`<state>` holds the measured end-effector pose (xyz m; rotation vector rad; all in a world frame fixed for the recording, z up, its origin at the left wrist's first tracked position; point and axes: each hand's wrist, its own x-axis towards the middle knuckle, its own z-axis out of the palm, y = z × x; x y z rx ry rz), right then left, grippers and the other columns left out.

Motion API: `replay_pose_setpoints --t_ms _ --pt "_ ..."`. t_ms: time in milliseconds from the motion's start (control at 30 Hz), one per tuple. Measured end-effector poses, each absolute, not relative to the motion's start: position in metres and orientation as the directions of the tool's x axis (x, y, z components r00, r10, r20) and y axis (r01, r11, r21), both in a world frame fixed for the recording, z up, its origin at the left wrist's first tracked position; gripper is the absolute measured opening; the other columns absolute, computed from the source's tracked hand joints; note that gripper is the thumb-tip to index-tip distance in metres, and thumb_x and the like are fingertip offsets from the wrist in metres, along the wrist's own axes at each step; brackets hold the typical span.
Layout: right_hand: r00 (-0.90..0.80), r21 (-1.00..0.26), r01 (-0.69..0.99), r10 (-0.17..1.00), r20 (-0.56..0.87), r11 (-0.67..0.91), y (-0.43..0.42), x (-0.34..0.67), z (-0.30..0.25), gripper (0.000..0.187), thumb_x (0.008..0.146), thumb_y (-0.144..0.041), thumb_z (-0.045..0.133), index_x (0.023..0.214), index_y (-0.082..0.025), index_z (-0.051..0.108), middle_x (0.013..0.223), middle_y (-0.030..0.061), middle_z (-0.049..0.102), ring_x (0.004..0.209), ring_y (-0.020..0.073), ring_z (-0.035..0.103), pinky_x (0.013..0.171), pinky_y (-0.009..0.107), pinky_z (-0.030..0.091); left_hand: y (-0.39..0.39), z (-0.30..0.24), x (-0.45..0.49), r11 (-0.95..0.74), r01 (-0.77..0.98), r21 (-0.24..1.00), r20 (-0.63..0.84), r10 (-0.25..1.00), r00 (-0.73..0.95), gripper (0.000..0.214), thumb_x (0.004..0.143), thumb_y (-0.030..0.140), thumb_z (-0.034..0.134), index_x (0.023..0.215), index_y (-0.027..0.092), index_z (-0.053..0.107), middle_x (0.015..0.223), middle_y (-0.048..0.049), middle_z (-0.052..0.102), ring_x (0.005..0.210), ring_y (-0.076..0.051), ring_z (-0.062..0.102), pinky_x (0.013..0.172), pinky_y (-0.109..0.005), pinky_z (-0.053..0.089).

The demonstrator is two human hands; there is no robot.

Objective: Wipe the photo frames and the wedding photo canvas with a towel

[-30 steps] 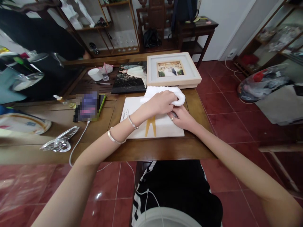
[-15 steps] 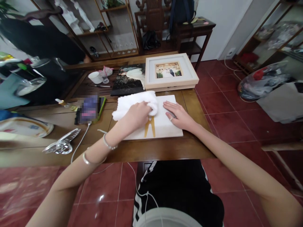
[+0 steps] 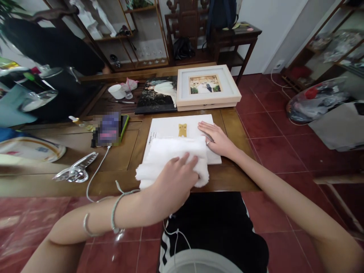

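My left hand (image 3: 173, 182) holds a fluffy white towel (image 3: 167, 151), fingers pressed into its right side. The towel lies over the lower part of a white panel (image 3: 165, 125) and reaches past its near edge. A gold-coloured piece with small holes (image 3: 182, 130) shows on the panel above the towel; its lower part is covered. My right hand (image 3: 217, 140) rests on the panel's right side, fingers stretched out and thumb apart. Between that thumb and the fingers is a dark grey patch that I cannot make out.
Behind the panel lie a pale box frame (image 3: 236, 96) with a wedding photo and a dark photo panel (image 3: 145, 100). To the left are a phone (image 3: 109, 129) on a cable, a small dropper bottle (image 3: 81, 123), a clear hair claw (image 3: 76, 168) and a white cup (image 3: 116, 91).
My left hand has drawn the towel down towards me, uncovering the gold piece's upper part and hiding its legs. My right hand stays on the panel.
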<state>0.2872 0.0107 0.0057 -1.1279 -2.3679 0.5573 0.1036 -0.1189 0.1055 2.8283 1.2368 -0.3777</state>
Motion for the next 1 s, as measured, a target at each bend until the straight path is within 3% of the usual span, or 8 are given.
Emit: replay_pose_setpoints --t_ms 167,300,400,567,700,833,1000 --pt "-0.56 -0.527 0.613 0.794 0.237 0.589 0.011 0.286 0.006 0.048 0.091 -0.021 0.042 0.137 -0.019 0.056 0.149 0.0125 0.05 0.143 0.0268 0.04 0.117 0.057 0.027 -0.067 0.089 0.101 -0.585 0.803 -0.112 -0.128 0.81 0.572 0.031 0.08 0.002 0.052 0.095 0.015 0.076 0.139 -0.0132 0.058 0.127 -0.031 0.057 0.092 -0.038 0.057" --pt "-0.55 -0.532 0.609 0.796 0.252 0.589 0.011 0.286 0.004 0.048 0.093 -0.025 0.043 0.139 -0.018 0.055 0.149 0.0134 0.05 0.143 0.0275 0.04 0.118 0.057 0.027 -0.025 0.067 0.092 -0.563 0.823 -0.075 -0.063 0.826 0.56 0.033 0.081 0.002 0.052 0.101 0.012 0.075 0.156 -0.014 0.039 0.145 -0.039 0.032 0.112 -0.054 0.04" --pt "-0.551 -0.534 0.605 0.794 0.256 0.591 0.012 0.287 0.002 0.049 0.094 -0.026 0.043 0.141 -0.018 0.053 0.15 0.0116 0.049 0.143 0.0276 0.039 0.118 0.057 0.026 -0.008 0.052 0.085 -0.548 0.836 -0.019 0.025 0.836 0.548 0.034 0.084 0.005 0.05 0.11 0.011 0.072 0.16 -0.0144 0.031 0.148 -0.041 0.024 0.115 -0.058 0.032" --pt "-0.547 -0.53 0.608 0.796 0.26 0.591 0.012 0.287 0.001 0.049 0.094 -0.026 0.043 0.142 -0.021 0.052 0.15 0.0087 0.049 0.143 0.0275 0.039 0.118 0.057 0.027 -0.002 0.042 0.079 -0.54 0.841 0.006 0.102 0.837 0.537 0.036 0.087 0.008 0.05 0.119 0.011 0.067 0.157 -0.014 0.035 0.147 -0.038 0.028 0.115 -0.057 0.033" --pt "-0.55 -0.531 0.61 0.796 0.252 0.589 0.012 0.287 0.001 0.049 0.094 -0.026 0.043 0.141 -0.021 0.053 0.149 0.0096 0.05 0.143 0.0275 0.039 0.118 0.057 0.027 -0.014 0.045 0.082 -0.534 0.845 -0.032 0.098 0.84 0.534 0.031 0.089 0.006 0.05 0.11 0.012 0.072 0.153 -0.0145 0.043 0.144 -0.04 0.032 0.112 -0.061 0.036" --pt "-0.541 -0.53 0.616 0.802 0.254 0.583 0.011 0.286 0.002 0.047 0.094 -0.026 0.044 0.139 -0.021 0.055 0.149 0.0097 0.051 0.143 0.0267 0.04 0.118 0.056 0.027 -0.049 0.054 0.088 -0.559 0.819 -0.128 0.057 0.821 0.569 0.031 0.087 0.001 0.05 0.1 0.012 0.076 0.15 -0.0171 0.046 0.14 -0.043 0.039 0.106 -0.061 0.043" --pt "-0.537 -0.529 0.623 0.807 0.246 0.576 0.011 0.286 0.003 0.046 0.094 -0.026 0.044 0.137 -0.018 0.056 0.149 0.011 0.051 0.143 0.0253 0.039 0.119 0.054 0.026 -0.104 0.063 0.09 -0.609 0.77 -0.19 -0.049 0.789 0.612 0.021 0.086 0.008 0.061 0.095 0.017 0.079 0.151 -0.0149 0.045 0.136 -0.045 0.043 0.102 -0.057 0.049"
